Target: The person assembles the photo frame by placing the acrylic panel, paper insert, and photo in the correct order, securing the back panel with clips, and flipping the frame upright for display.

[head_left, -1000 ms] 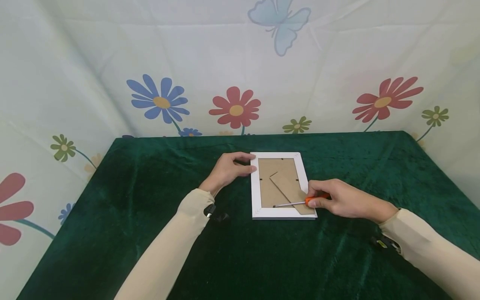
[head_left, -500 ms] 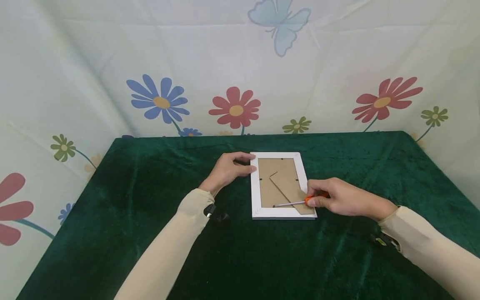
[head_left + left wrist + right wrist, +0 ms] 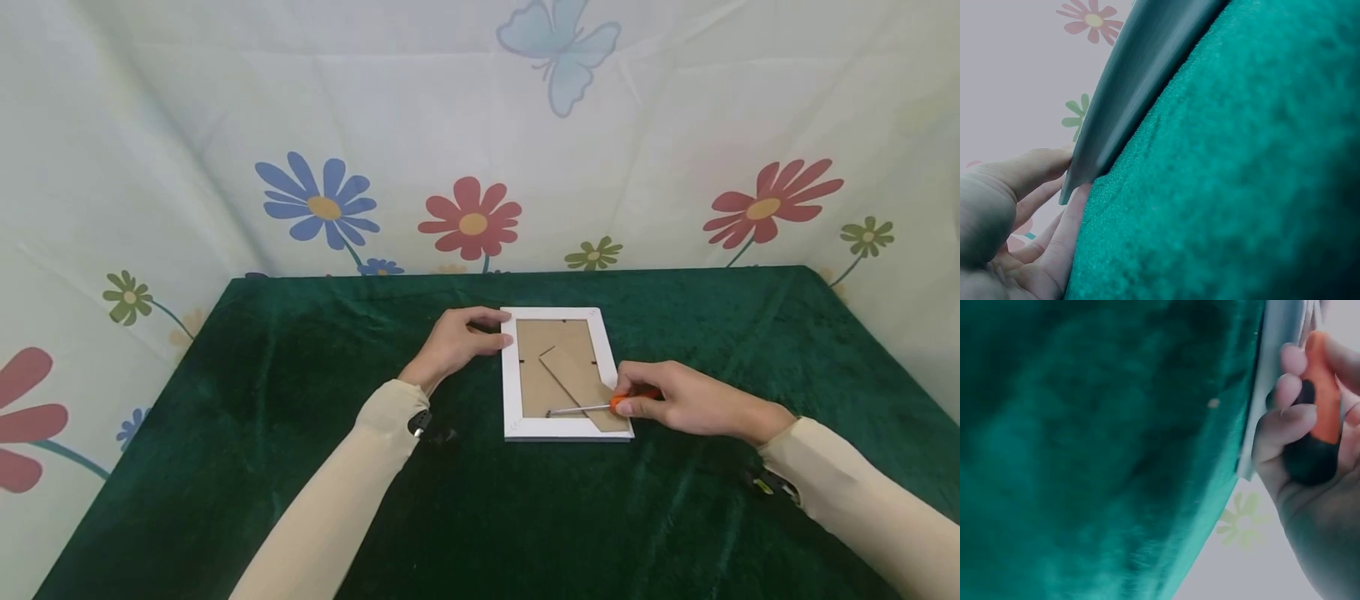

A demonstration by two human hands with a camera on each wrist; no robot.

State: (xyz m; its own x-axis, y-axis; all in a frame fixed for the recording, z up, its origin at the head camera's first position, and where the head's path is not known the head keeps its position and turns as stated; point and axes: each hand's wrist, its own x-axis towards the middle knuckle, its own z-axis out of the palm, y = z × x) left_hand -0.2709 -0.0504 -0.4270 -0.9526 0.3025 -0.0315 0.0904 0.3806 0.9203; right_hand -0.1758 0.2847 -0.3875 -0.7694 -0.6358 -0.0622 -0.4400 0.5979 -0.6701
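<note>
A white picture frame [image 3: 512,387] lies face down, showing its brown backing board [image 3: 536,392] and a slanting stand flap [image 3: 581,375]. My left hand [image 3: 452,343] pinches its left side; in the left wrist view the thumb is on one face and fingers are at the edge's underside. My right hand [image 3: 678,398] grips a screwdriver [image 3: 618,405] at the frame's lower right. In the right wrist view, fingers wrap its orange and black handle [image 3: 1327,409]. The metal shaft crosses the flap, with the tip at a small dark tab by the board's lower left corner.
Dark green velvety cloth [image 3: 360,350] covers the table under the frame. Behind it hangs a pale curtain [image 3: 420,108] printed with flowers and a butterfly. Each wrist has a black strap [image 3: 419,421] at the cuff.
The head view has tilted very slightly. My right hand shifts by only a hair, while the screwdriver tip stays at the tab and the left hand stays on the frame.
</note>
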